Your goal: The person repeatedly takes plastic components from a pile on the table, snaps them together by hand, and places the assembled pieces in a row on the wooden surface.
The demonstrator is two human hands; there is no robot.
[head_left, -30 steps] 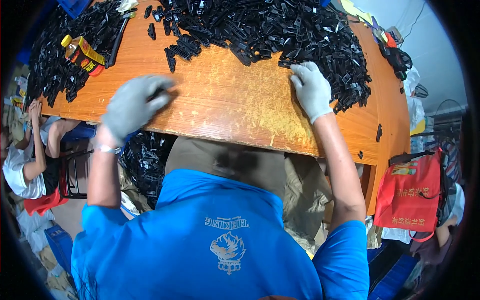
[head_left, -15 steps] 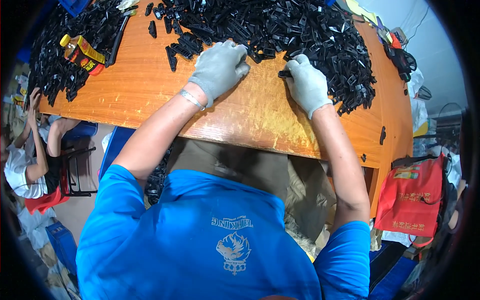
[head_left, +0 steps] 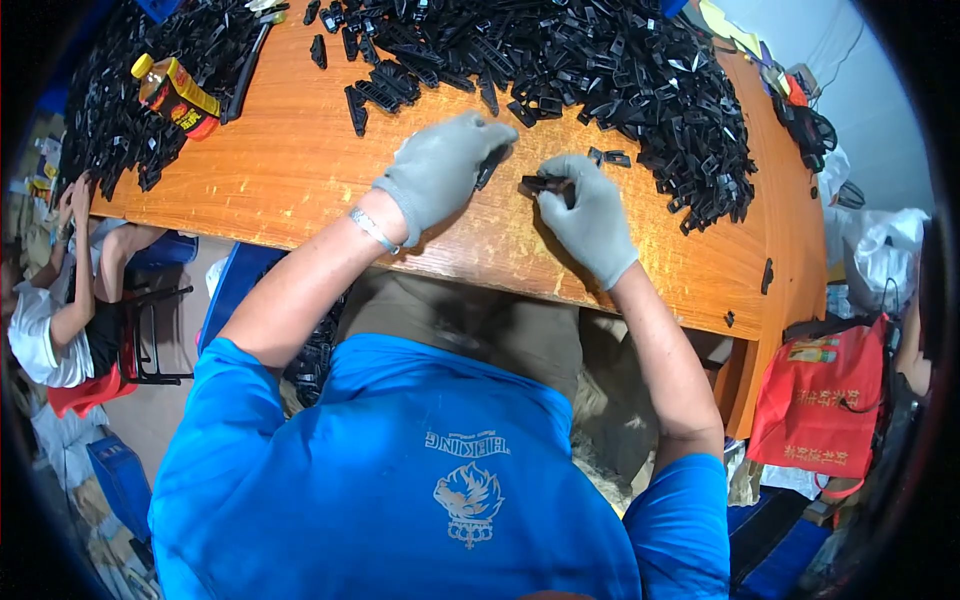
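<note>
My left hand [head_left: 438, 170], in a pale grey glove, is closed on a small black plastic part [head_left: 490, 168] that sticks out below the fingertips. Opposite it, my gloved right hand [head_left: 590, 215] pinches another black plastic part [head_left: 538, 183] between thumb and fingers, its end pointing toward the left hand. Both hands are low over the near edge of the wooden table [head_left: 330, 195], a small gap apart. Just beyond the right hand lie a few loose black parts [head_left: 610, 158]. The large pile of black parts [head_left: 600, 70] spreads behind both hands.
A second heap of black parts [head_left: 110, 110] covers the table's left side, with a yellow-capped bottle [head_left: 177, 97] on it. At the far left a person [head_left: 65, 300] sits by the table. A red bag [head_left: 820, 400] hangs at the right, beside the table.
Both hands have drawn back from the pile toward me and come closer together. A black part now shows in the left hand; the right hand still holds its part.
</note>
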